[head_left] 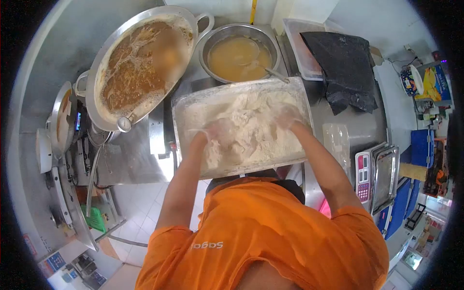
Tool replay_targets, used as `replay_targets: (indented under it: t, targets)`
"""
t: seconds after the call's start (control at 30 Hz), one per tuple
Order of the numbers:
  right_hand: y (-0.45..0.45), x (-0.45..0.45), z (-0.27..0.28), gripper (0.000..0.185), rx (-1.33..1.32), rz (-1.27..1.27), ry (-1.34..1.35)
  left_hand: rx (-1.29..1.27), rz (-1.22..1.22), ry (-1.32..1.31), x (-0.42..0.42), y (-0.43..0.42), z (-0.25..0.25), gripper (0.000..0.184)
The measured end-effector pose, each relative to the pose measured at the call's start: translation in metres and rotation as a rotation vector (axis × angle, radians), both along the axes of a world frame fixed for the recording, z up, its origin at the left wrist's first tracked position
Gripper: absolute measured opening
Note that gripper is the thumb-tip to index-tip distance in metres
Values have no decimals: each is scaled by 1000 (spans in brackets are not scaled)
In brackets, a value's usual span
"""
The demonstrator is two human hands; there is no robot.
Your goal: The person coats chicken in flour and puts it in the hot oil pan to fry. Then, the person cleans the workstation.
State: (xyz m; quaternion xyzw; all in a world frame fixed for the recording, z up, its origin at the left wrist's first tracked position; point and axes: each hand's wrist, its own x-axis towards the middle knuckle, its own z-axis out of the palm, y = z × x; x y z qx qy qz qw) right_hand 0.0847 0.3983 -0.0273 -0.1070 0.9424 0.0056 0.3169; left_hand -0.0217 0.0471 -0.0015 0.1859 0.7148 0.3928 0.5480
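Observation:
A wide rectangular tub [237,170] of pale flour [280,142] stands at the front of the counter. My left hand [221,131], in what looks like a thin clear glove, is down in the flour on the left side. Toward the right wall of the tub, my right hand [287,116] is also in the flour and blurred. Lumpy flour-coated pieces [246,142] lie between the two hands; their kind does not show. Flour and blur hide the fingers of both hands, so what they hold cannot be made out.
Bubbling oil fills a big two-handled pan [140,14] at the left, with a dial thermometer [124,123] at its rim. Behind the tub sits a metal bowl [205,53] of cloudy liquid with a ladle [278,75]. A black plastic sheet [343,67] and a scale [363,176] are at the right.

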Motion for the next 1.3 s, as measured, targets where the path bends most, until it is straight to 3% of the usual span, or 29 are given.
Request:
replay_targets:
  t: [0.03,0.13,0.17,0.23,0.27,0.33,0.4,0.47,0.5,0.6,0.63,0.7,0.77,0.8,0.87,0.93,0.97,1.03,1.13,1.17,1.27,1.3]
  targets:
    - [1,12,18,45,74,-186,-79,7,84,-193,2,-9,5,85]
    - [-16,51,7,48,-656,-908,-362,93,327,-517,26,-15,12,64]
    - [-22,52,-36,50,-689,-561,-301,150,428,-604,37,-6,12,61]
    - [-50,44,-38,53,-878,-225,-81,256,545,-641,53,22,-10,54]
    - [-80,32,15,52,-1048,-235,76,302,581,-639,60,38,-29,52]
    - [-96,-2,54,52,-598,-107,74,298,578,-540,63,59,-64,49]
    - [-88,-13,50,47,-365,-105,80,184,521,-373,64,66,-69,48]
    - [-56,-14,18,39,-343,-226,140,-102,259,317,78,58,-19,55]
    - [-36,-16,-1,36,-332,-284,178,-345,232,486,76,50,-51,59]
    - [29,-10,-72,45,-146,-48,522,-477,416,788,54,11,-112,74]
    - [40,-5,-88,53,-56,99,666,-415,236,1081,55,5,-65,75]
    - [4,-8,-59,51,-439,-388,327,-315,83,1200,46,-3,-69,74]
    - [-38,-20,-21,47,-660,-822,16,-259,165,876,14,1,-151,73]
    - [-54,-28,-7,44,-695,-1016,-113,-295,95,809,8,6,-130,72]
    - [-52,-27,-33,37,-634,-866,-117,-364,-45,671,2,21,-58,69]
    - [-21,-13,-123,32,-424,-179,125,-210,-214,928,1,4,-55,64]
    - [-28,-12,-80,30,-329,-110,85,-129,-297,1058,-1,-1,-56,62]
    - [-48,-11,25,29,-151,45,7,-262,-13,827,-1,-3,-79,52]
    - [-59,-1,31,30,-382,-725,226,-291,331,860,11,12,-38,41]
    - [-63,3,30,30,-373,-683,289,-273,438,932,17,19,-19,38]
    - [-70,-2,17,33,-382,-541,476,-189,491,1042,14,25,-26,35]
    - [-72,-1,11,34,-407,-498,525,-165,508,1034,24,31,-3,33]
